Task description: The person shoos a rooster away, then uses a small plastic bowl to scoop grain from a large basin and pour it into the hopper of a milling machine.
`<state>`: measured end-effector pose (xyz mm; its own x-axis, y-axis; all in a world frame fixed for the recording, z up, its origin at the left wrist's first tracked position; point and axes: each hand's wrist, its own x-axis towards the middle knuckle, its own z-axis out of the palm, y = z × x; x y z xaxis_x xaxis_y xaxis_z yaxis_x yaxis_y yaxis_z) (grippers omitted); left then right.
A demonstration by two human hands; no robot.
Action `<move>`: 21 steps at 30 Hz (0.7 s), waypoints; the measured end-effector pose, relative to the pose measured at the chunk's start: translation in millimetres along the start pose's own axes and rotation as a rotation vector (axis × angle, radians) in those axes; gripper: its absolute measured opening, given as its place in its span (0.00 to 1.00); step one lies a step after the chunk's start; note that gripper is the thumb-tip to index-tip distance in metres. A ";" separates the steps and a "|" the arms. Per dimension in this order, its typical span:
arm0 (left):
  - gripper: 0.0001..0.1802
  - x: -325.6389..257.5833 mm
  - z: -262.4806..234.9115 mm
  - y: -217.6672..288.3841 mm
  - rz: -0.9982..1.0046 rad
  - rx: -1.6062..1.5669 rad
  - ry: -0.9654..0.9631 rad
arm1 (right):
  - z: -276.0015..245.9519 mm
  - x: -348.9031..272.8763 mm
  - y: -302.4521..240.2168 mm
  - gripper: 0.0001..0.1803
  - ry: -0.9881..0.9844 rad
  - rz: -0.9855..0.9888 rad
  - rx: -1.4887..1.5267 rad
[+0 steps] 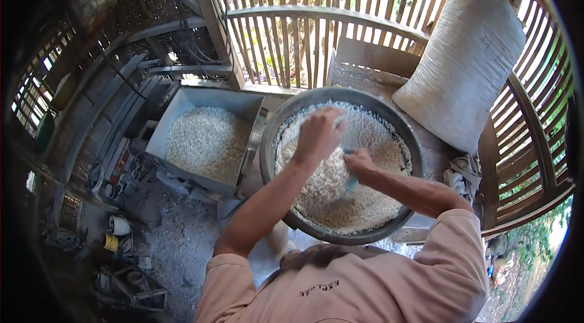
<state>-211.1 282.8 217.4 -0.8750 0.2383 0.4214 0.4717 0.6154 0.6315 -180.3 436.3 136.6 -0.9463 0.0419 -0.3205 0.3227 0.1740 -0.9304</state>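
Note:
A large round dark basin point(266, 168) in front of me is filled with whitish grain point(383, 201). Low over the grain, my right hand point(360, 163) is closed on the edge of a teal scoop point(351, 184). Loose grain, blurred by motion, is heaped at the scoop and hides most of its shape. My left hand point(319, 134) is over the basin's far middle, just left of the right hand. Its fingers are curled inward, and whatever they may hold is hidden.
Left of the basin stands a square metal hopper point(157, 134) with more whitish grain. A tall, full white sack point(465, 61) leans at the back right, with a crumpled cloth point(463, 177) below it. Slatted wooden walls surround the space; a yellow container point(109, 241) sits low on the left.

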 end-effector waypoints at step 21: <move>0.06 -104.6 -25.2 55.9 0.370 0.150 0.210 | -61.3 11.3 -58.1 0.14 -0.128 -0.038 0.428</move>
<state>-90.5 273.3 225.0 -0.6020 0.3150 0.7337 0.7143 0.6230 0.3187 -210.7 487.0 198.0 -0.9567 -0.0834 -0.2788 0.2909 -0.2510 -0.9233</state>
